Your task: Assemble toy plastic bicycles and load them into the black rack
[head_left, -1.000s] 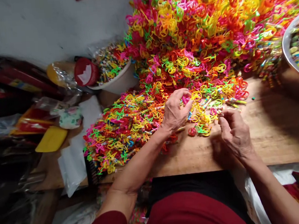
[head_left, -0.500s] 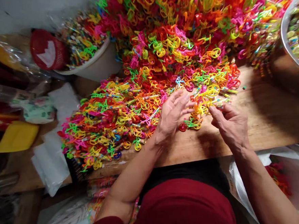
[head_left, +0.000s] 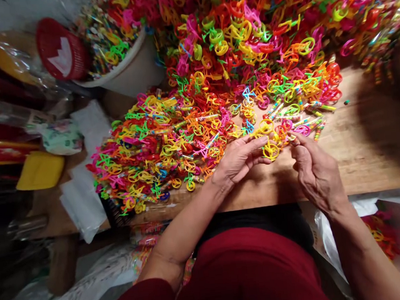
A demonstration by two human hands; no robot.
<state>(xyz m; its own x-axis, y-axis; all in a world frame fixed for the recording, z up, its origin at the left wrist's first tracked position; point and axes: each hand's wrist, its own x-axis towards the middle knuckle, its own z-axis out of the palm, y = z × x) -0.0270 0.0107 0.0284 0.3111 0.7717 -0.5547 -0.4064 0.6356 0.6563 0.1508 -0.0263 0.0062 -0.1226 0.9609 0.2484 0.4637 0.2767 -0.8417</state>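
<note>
we see the left hand (head_left: pixel 243 159) bent in at the yellow toy (head_left: pixel 271 150). half a second ago that hand was spread wide, with its fingers out straight by the bright toys. now its thumb and fingers curl with a gap between them, and the yellow toy is right at the tips. we cannot tell if they are clamped on it.

the right hand (head_left: pixel 320 176) is curled, as it was before. its thumb and first finger are close to each other, next to the orange toy (head_left: pixel 281 135). we cannot tell if they pinch some small thing.

the yellow toy is between the two hands, near the front of the desk (head_left: pixel 375 165). we cannot tell if it touches the wood. a green toy lay at that spot before, and we do not see it there now.

more sticks (head_left: pixel 311 126) show past the right hand than before. the blue toy (head_left: pixel 248 93) is still by the big pile (head_left: pixel 246 32). the tub (head_left: pixel 129 68) and the red basket (head_left: pixel 61 52) have stayed back on the left. the pot's shiny rim has slipped out of our view.
</note>
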